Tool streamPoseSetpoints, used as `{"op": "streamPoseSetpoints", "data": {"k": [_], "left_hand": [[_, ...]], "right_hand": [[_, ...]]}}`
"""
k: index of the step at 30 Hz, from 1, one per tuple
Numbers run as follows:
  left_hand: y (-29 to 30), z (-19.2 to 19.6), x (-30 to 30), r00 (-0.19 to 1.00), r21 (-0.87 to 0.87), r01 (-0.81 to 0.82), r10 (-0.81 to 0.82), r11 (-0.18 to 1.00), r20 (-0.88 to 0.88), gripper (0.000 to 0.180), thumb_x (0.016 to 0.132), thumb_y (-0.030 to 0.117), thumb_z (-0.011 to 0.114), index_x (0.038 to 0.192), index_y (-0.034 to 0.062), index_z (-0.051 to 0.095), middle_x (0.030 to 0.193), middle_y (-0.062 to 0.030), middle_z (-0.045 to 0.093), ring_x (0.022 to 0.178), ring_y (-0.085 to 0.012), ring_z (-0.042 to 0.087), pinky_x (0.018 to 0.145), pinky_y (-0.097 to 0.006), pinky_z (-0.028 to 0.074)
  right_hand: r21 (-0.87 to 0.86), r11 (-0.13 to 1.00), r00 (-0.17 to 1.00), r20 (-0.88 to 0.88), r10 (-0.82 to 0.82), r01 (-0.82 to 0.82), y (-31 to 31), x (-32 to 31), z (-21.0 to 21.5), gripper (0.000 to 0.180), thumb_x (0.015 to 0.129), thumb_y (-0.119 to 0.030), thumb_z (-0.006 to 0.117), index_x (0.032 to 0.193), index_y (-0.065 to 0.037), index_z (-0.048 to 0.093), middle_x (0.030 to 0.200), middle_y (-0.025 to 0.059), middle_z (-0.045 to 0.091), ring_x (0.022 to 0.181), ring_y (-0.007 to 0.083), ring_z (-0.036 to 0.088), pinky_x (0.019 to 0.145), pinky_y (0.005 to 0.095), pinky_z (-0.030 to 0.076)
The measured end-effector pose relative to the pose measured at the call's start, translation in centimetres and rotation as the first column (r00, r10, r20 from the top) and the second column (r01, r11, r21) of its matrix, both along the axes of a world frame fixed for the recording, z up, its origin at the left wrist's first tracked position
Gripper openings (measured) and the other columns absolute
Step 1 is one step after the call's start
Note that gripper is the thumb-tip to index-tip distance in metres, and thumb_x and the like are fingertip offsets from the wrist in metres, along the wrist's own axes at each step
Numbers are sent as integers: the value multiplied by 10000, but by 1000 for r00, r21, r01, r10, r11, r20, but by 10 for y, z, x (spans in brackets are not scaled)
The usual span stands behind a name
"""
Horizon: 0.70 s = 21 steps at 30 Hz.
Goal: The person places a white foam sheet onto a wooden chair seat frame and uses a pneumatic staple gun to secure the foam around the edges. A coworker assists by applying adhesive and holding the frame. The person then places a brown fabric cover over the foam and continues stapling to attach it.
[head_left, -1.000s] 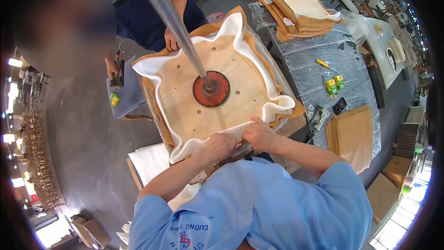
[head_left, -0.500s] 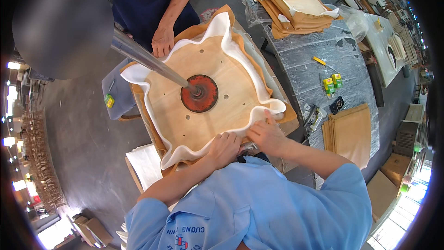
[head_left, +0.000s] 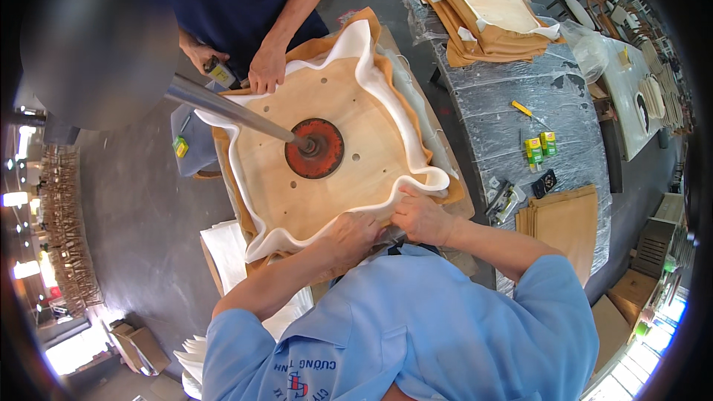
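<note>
Green boxes (head_left: 541, 148) beside a yellow screwdriver (head_left: 523, 110).

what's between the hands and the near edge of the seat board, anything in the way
Nothing visible: the left hand and right hand already press on the white foam at the wooden seat board edge.

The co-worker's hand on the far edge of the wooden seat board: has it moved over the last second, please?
Yes. The co-worker's hand has shifted leftward along the far edge of the board, from right of the metal pole to left of where it crosses.
</note>
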<state>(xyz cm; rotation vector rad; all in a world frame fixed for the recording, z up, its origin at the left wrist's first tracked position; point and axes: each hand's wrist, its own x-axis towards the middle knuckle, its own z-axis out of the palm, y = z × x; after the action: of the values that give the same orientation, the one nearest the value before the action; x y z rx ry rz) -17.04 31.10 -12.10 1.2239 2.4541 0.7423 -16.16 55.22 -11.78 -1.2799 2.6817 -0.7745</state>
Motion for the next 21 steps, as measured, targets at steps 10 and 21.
{"op": "streamPoseSetpoints", "data": {"k": [10,21], "left_hand": [[-35,17,20,976,-111,-164,145,980,-163,208,933,291,745,863,104,689,922,-74,656,921,-296,632,838,-446,481],[-45,-2,13,985,-82,36,-49,996,-163,189,927,237,752,885,69,675,881,-125,609,875,-360,611,806,-482,482]], "right_hand": [[326,943,992,-127,-26,66,35,-3,26,74,808,-133,673,872,-106,697,906,65,665,954,272,674,1143,531,414],[-33,882,870,-147,-470,471,40,11,5,148,784,-127,719,930,-108,714,935,64,670,984,271,662,1054,440,464]]}}
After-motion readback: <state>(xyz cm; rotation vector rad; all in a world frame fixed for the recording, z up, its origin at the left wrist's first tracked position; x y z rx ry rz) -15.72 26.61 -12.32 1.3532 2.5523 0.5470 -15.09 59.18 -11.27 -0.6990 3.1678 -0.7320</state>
